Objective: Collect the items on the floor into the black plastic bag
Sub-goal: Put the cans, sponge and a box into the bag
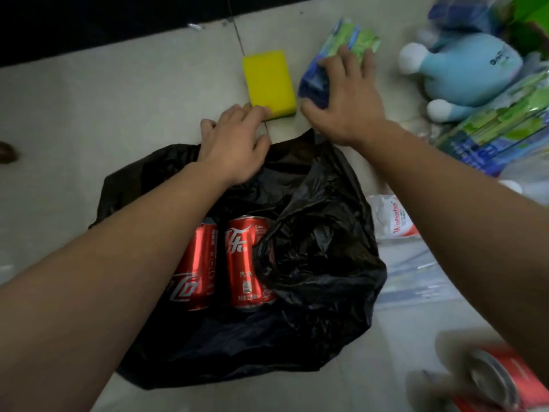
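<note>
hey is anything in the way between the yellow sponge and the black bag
Nothing visible blocks it. The yellow sponge lies just beyond the rim of the black bag, with only the left hand between them, its fingertips touching the sponge's near edge.

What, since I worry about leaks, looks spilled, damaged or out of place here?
Nothing stands out. The two red cans lie on their sides inside the black plastic bag, with no liquid visible around them. The right hand grips a blue-green packet, which looks intact.
</note>
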Demonstrator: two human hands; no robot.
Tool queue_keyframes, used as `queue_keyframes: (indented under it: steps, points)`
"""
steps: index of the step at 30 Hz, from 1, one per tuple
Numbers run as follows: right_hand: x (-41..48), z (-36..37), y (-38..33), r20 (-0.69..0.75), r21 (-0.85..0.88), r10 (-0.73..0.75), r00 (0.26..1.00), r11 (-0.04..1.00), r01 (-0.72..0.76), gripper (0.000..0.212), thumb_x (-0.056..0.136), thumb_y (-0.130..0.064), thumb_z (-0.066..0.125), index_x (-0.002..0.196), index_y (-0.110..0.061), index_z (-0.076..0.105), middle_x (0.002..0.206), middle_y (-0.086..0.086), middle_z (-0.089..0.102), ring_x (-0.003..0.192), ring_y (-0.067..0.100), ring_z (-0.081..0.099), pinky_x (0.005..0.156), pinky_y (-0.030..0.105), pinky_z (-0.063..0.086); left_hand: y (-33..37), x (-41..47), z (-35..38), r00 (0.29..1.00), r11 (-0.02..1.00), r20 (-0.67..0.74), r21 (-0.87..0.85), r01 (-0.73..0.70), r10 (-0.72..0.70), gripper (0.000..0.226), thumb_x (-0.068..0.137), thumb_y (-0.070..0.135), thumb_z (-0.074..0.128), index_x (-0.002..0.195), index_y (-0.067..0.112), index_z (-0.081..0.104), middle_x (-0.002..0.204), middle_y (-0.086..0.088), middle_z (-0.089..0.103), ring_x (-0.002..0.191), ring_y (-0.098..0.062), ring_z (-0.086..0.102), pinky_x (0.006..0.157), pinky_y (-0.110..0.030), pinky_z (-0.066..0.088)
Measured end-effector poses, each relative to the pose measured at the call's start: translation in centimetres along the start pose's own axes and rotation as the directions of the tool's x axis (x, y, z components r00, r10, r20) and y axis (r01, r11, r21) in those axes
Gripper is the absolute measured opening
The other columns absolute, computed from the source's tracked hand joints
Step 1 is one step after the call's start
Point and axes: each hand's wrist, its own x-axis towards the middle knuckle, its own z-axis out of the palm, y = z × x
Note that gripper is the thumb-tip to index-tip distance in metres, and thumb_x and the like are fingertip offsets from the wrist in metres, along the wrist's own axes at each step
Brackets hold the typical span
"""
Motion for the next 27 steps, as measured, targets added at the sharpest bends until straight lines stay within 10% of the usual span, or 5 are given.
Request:
queue_keyframes:
  steps: [4,8,17,21,27]
  points:
    - [-2.6,-0.3,1.4,-0.149,-0.01,0.039,0.988,0.999,-0.041,0.079,0.078,-0.08,0.042,0.113,-0.01,0.055,0.125,0.019,0.048,0.122,0.037,0.044,0.096,0.043,0.041,0.2,0.3,-0.8,0.968,0.989,-0.201,-0.051,0.14,-0.148,0.043,0.095,0.054,0.042,0.102,0.014,0.058,0.113,-0.016,0.054,0.113,-0.036,0.048,0.091,-0.045,0.04]
    - [-4.1,0.6,2.7,-0.215,0.073,0.142,0.966,0.989,-0.129,0.075,0.076,-0.058,0.053,0.135,-0.012,0.048,0.13,0.018,0.046,0.122,0.039,0.043,0.096,0.035,0.029,1.4,2.0,-1.1,0.947,0.963,-0.193,0.035,0.268,-0.257,0.078,0.078,0.079,0.046,0.113,0.011,0.056,0.124,-0.013,0.05,0.118,-0.034,0.045,0.095,-0.047,0.038]
    - [-2.1,-0.6,1.8,0.136,-0.032,0.35,0.927,0.937,-0.348,0.095,0.085,-0.051,0.053,0.157,-0.039,-0.007,0.164,0.017,-0.019,0.148,0.049,0.001,0.117,0.058,0.009,2.7,2.7,-2.2,0.937,0.945,-0.132,-0.101,0.312,-0.324,0.068,0.076,0.046,0.067,0.126,0.006,0.043,0.121,-0.016,0.056,0.113,-0.037,0.053,0.083,-0.042,0.041]
    - [-2.2,-0.7,1.7,0.095,-0.056,0.329,0.939,0.944,-0.325,0.094,0.087,-0.049,0.054,0.157,-0.037,-0.007,0.163,0.02,-0.017,0.14,0.046,0.025,0.111,0.051,0.022,2.2,0.9,-5.1,0.877,0.937,-0.387,-0.304,0.171,-0.286,0.061,0.074,0.045,0.064,0.116,0.007,0.043,0.105,-0.005,0.051,0.097,-0.024,0.053,0.068,-0.033,0.036]
    - [-2.8,-1.4,2.0,0.11,0.029,0.296,0.949,0.953,-0.3,0.104,0.085,-0.045,0.063,0.158,-0.028,-0.009,0.164,0.02,-0.015,0.142,0.047,0.024,0.116,0.05,0.02,1.9,-4.8,-7.8,0.904,0.941,-0.394,-0.339,0.026,-0.167,0.066,0.075,0.038,0.062,0.127,0.007,0.037,0.119,-0.007,0.044,0.106,-0.019,0.045,0.075,-0.029,0.036]
